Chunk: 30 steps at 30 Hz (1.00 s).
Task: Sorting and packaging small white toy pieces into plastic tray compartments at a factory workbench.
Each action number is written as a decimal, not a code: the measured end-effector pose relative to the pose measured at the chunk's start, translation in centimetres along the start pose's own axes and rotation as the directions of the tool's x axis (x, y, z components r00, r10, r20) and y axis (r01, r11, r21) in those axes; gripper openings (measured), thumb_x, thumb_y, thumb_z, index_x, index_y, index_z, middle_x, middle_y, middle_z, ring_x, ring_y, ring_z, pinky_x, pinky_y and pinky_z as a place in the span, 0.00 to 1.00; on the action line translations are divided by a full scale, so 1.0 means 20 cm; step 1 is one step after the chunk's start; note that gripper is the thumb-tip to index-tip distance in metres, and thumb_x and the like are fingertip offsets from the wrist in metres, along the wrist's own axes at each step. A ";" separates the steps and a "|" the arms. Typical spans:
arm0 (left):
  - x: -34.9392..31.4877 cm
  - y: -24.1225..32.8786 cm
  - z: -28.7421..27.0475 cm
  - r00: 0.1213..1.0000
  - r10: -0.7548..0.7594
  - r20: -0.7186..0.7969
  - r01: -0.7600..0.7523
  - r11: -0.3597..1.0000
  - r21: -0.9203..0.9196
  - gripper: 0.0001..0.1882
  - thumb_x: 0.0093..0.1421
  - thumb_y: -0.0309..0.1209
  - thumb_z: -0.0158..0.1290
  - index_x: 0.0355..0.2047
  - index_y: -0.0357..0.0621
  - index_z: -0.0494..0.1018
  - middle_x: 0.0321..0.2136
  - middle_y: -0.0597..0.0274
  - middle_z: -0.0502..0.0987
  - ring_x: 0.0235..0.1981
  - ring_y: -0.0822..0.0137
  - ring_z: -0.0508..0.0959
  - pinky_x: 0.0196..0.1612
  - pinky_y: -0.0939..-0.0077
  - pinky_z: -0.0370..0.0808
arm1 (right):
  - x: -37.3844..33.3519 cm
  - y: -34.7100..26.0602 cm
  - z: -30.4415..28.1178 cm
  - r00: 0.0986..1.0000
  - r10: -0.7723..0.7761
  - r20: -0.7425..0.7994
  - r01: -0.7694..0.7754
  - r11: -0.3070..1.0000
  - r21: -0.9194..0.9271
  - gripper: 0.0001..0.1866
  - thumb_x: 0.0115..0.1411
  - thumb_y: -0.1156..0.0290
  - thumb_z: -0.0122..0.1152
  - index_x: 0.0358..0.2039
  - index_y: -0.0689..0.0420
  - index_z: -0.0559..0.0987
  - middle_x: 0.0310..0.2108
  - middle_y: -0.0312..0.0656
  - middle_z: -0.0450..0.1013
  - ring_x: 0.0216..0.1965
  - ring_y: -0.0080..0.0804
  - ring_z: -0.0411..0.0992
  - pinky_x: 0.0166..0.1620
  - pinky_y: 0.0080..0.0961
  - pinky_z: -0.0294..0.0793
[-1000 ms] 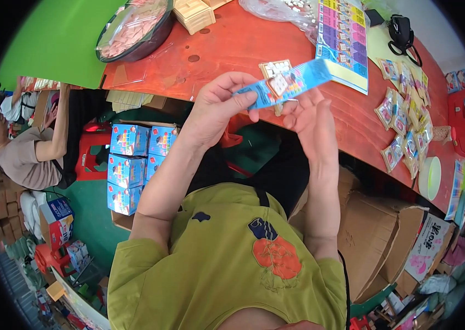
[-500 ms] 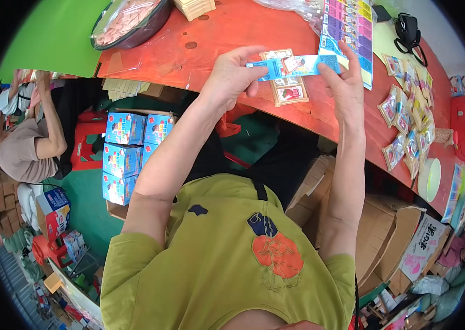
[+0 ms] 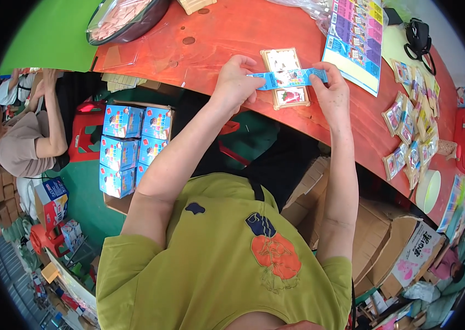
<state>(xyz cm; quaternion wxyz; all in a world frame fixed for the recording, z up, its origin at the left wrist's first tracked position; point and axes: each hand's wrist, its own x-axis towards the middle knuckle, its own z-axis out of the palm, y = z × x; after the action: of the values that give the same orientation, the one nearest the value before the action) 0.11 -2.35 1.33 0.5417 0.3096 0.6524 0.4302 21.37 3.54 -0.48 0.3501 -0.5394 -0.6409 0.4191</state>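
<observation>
The blue strip (image 3: 292,78), likely light, flexible and easily creased, is best held by its ends, where it is pinched by the left hand (image 3: 238,82) and right hand (image 3: 331,91) over the wooden tray (image 3: 293,105).

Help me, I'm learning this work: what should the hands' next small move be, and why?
Probably bend the ends of the blue strip down along the sides of the tan tray. The left hand and right hand hold it by opposite ends, it spans the tray's middle, and both ends reach past the tray's sides, apparently unfolded. Whether it touches the tray is hard to tell.
</observation>
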 end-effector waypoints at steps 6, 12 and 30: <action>-0.04 -0.15 0.11 0.857 0.515 -0.029 -0.392 0.686 0.612 0.15 0.57 0.19 0.55 0.43 0.35 0.67 0.31 0.45 0.76 0.32 0.47 0.79 0.34 0.57 0.75 | -0.08 0.00 0.07 0.974 -0.226 -0.007 0.207 0.901 -0.381 0.08 0.62 0.77 0.59 0.41 0.53 0.81 0.33 0.39 0.74 0.33 0.30 0.74 0.35 0.28 0.73; -0.27 -0.30 0.00 0.727 0.685 0.060 -0.530 0.503 0.683 0.09 0.57 0.20 0.53 0.39 0.36 0.68 0.34 0.40 0.76 0.32 0.40 0.78 0.36 0.53 0.77 | -0.32 -0.04 0.13 0.909 -0.411 0.066 0.372 0.732 -0.570 0.14 0.55 0.79 0.61 0.40 0.46 0.83 0.29 0.42 0.69 0.33 0.43 0.74 0.33 0.39 0.75; -0.33 -0.42 0.05 0.921 -0.234 0.312 0.379 0.725 -0.575 0.18 0.61 0.39 0.62 0.49 0.50 0.74 0.43 0.68 0.80 0.42 0.74 0.77 0.37 0.75 0.70 | -0.42 0.01 0.17 0.899 -0.438 0.013 0.405 0.819 -0.406 0.13 0.60 0.77 0.61 0.46 0.52 0.79 0.32 0.40 0.73 0.32 0.32 0.75 0.32 0.32 0.74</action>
<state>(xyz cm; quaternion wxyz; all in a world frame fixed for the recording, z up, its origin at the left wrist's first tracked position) 2.99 -11.51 -3.32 0.7449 0.0446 0.4513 0.4893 19.78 -5.28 -2.01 0.3424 -0.4605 -0.8013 0.1693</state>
